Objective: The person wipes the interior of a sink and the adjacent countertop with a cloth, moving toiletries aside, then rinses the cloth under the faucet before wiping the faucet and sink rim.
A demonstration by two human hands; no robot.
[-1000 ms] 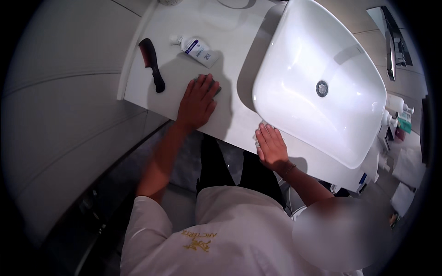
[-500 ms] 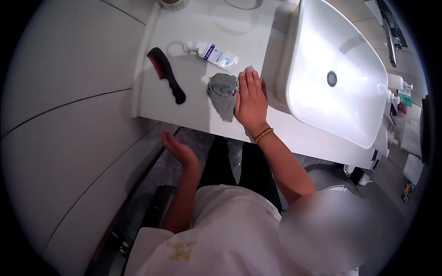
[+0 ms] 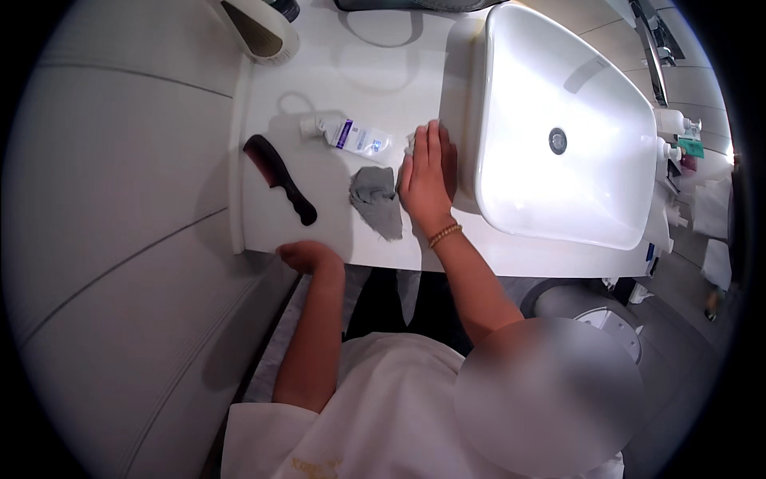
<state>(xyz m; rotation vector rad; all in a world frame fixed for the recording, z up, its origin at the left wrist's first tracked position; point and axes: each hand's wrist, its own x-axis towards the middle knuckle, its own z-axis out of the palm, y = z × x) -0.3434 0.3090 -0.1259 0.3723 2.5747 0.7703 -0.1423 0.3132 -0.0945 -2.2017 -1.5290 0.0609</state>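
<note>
My right hand (image 3: 429,176) lies flat on the white counter beside the basin, its fingers stretched out and close together. A small pale thing (image 3: 412,144) peeks out beside the fingers; the hand covers most of it, and its kind cannot be made out. Just left of that hand is a crumpled grey cloth (image 3: 375,199) with frayed edges. Beyond the cloth lies a white and purple squeeze tube (image 3: 363,140). At the counter's near left edge is my left hand (image 3: 309,257), wrist bent and fingers mostly hidden; a black comb (image 3: 281,177) with reddish teeth lies beyond it.
A white basin (image 3: 483,160) stands on the counter at the right, with a tap (image 3: 656,72) past it. Pump bottles (image 3: 670,121) line its far right side. A pale container (image 3: 275,40) stands at the back left, near the tiled wall (image 3: 144,160).
My left hand has risen to the counter edge, and its fingers no longer show spread. My right hand remains flat by the basin, now slightly apart from the cloth. The view has shifted.
</note>
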